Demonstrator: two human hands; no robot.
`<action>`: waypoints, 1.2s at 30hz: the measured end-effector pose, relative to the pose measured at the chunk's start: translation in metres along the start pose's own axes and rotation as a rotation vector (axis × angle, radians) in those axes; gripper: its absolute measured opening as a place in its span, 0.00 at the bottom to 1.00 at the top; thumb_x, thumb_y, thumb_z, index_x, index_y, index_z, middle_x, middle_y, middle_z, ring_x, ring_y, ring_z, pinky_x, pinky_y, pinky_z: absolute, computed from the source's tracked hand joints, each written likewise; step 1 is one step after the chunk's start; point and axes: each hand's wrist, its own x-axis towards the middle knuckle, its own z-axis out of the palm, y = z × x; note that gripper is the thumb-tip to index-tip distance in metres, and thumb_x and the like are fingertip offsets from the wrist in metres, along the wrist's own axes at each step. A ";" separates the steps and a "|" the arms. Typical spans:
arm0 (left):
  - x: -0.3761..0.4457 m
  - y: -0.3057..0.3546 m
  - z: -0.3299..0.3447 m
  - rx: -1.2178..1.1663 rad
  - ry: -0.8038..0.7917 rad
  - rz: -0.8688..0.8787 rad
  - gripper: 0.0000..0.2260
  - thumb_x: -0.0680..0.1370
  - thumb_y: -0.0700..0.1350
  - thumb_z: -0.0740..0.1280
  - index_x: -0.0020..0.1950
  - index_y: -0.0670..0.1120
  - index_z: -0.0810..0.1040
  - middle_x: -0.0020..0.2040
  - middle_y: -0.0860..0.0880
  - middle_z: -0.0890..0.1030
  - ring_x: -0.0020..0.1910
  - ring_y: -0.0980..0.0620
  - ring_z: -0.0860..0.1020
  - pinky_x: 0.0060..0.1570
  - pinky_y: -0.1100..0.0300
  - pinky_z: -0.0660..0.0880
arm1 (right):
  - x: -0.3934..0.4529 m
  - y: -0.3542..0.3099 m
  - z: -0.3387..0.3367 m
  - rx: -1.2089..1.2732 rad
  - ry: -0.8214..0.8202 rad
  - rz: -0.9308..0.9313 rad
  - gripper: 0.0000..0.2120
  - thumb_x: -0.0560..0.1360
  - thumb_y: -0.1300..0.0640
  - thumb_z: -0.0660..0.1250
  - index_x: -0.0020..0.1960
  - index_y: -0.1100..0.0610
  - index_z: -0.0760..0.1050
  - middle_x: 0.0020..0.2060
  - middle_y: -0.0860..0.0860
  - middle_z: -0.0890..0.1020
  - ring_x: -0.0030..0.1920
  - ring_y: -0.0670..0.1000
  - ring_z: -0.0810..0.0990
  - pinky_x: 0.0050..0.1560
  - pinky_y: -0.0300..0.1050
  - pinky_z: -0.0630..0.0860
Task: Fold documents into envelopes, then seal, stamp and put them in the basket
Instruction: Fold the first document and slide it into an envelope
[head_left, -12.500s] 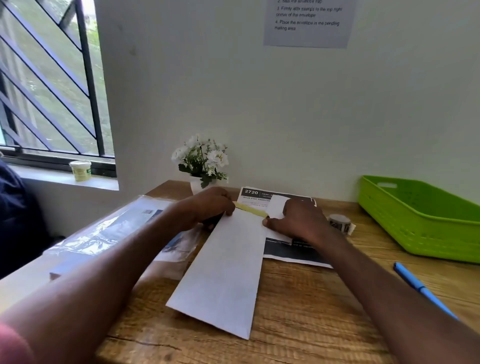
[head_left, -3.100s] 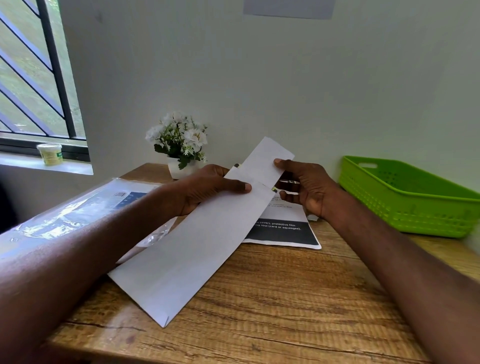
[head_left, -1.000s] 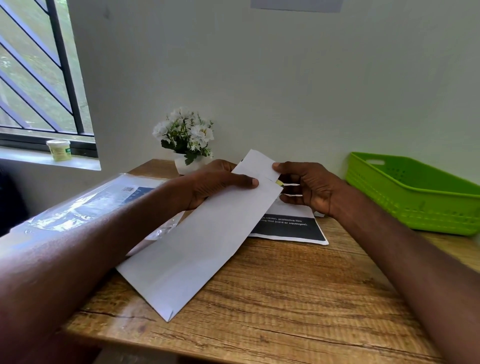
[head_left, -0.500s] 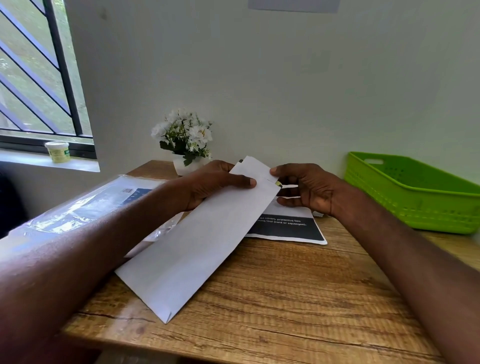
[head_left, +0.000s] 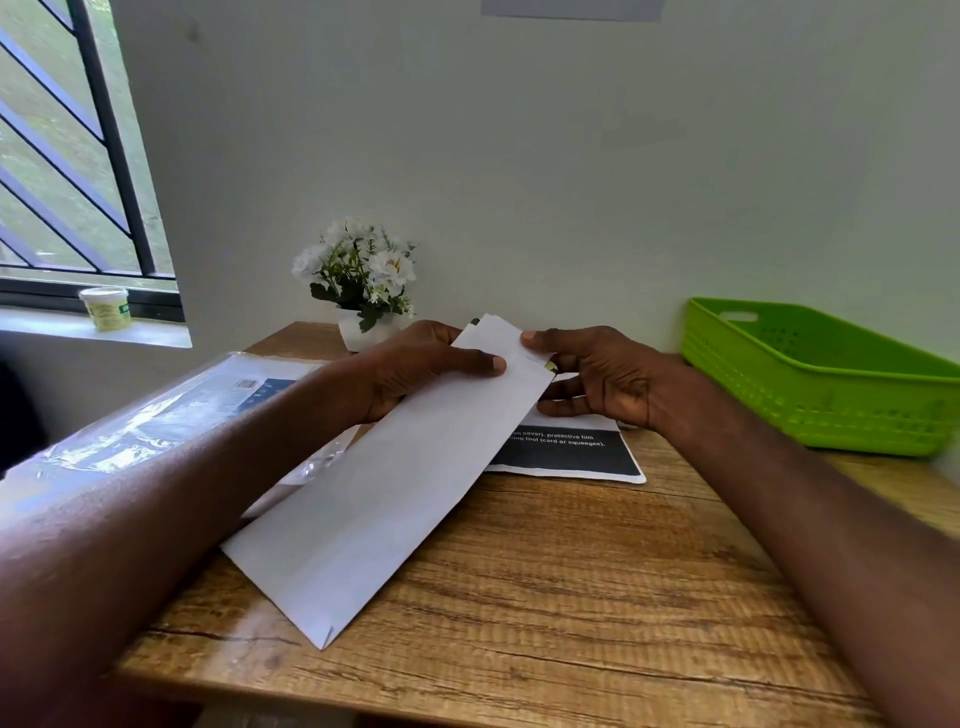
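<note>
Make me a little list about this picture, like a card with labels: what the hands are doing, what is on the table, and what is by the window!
left hand: the left hand grips the top of the white envelope
right hand: the right hand pinches the folded paper sticking out of its top
envelope: tilted, low corner on the wooden table
under it: printed sheet, partly covered
basket: green basket at the right
left side: clear plastic packet
back: white flowers in a pot
windowsill: small tub

Head-worn view, down over desk (head_left: 571, 597)
</note>
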 end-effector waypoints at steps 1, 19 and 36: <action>0.000 0.001 0.001 0.007 -0.001 0.004 0.19 0.73 0.46 0.79 0.60 0.38 0.84 0.54 0.36 0.87 0.44 0.43 0.86 0.45 0.52 0.84 | 0.000 0.000 0.001 -0.007 -0.003 0.001 0.21 0.72 0.53 0.77 0.62 0.61 0.81 0.48 0.58 0.84 0.42 0.57 0.85 0.40 0.48 0.82; 0.000 0.000 0.001 -0.004 -0.019 0.013 0.17 0.75 0.46 0.78 0.57 0.36 0.85 0.51 0.37 0.87 0.41 0.45 0.87 0.40 0.54 0.83 | -0.002 0.000 0.006 0.057 -0.039 0.009 0.13 0.73 0.57 0.75 0.56 0.59 0.80 0.43 0.55 0.81 0.40 0.55 0.85 0.38 0.48 0.83; 0.000 0.000 0.001 0.001 -0.015 0.032 0.14 0.75 0.46 0.78 0.54 0.38 0.86 0.48 0.39 0.88 0.39 0.46 0.86 0.39 0.55 0.83 | 0.002 -0.001 0.003 0.132 -0.041 -0.002 0.13 0.74 0.62 0.74 0.56 0.61 0.79 0.48 0.57 0.82 0.47 0.55 0.85 0.52 0.56 0.84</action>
